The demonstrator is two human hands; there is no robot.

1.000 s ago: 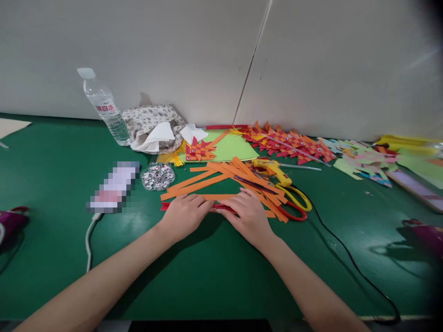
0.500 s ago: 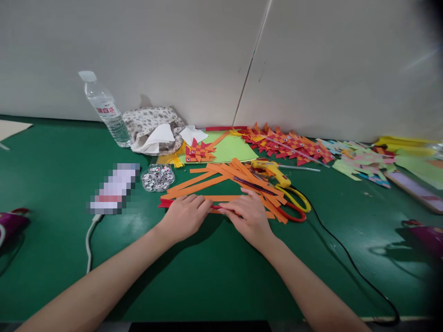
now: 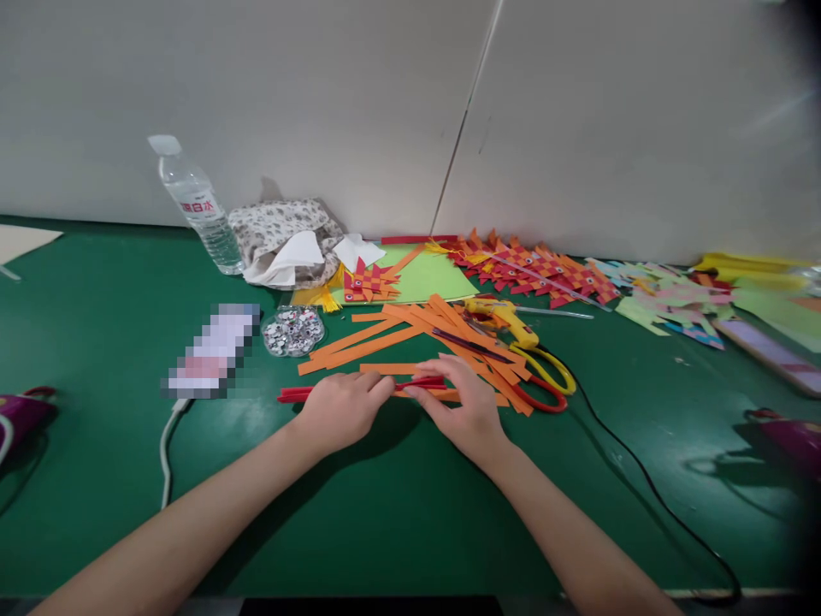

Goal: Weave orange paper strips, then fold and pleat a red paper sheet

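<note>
My left hand (image 3: 343,406) and my right hand (image 3: 463,407) rest close together on the green table (image 3: 385,513), both pinching red paper strips (image 3: 296,393). The strips stick out to the left of my left hand and run between the two hands. Just behind my fingers lies a fan of orange paper strips (image 3: 410,338). A yellow glue gun (image 3: 506,315) and scissors with yellow and red handles (image 3: 545,376) lie to the right of that pile.
A water bottle (image 3: 196,205), a patterned cloth pouch (image 3: 282,239), a dish of googly eyes (image 3: 293,330) and a green sheet (image 3: 429,275) sit behind. Woven red-orange paper fish (image 3: 532,269) and pastel ones (image 3: 673,301) line the wall. A black cord (image 3: 647,488) trails right.
The red strips have slid left and now stick out farther past my left hand. My right hand's fingers have curled from flat into a pinch on them.
</note>
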